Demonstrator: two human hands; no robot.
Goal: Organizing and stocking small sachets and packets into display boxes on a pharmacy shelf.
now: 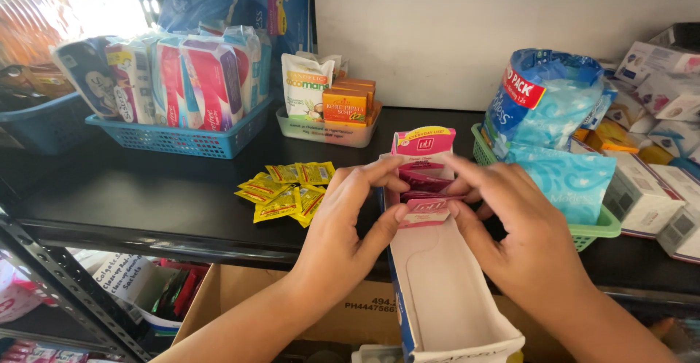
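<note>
Black shelving (146, 195) carries the stock, with a long white carton (437, 290) overhanging its front edge toward the person. Left hand (346, 224) and right hand (521, 235) meet at the carton's far end, fingers curled and pinching small pink packets (425, 210) standing in a row there. Risk: the carton looks poorly supported, so downward pressure could tip it off the edge. Loose yellow sachets (288, 190) lie near the left wrist and could be swept off. A green basket (594, 228) crowds the right hand.
</note>
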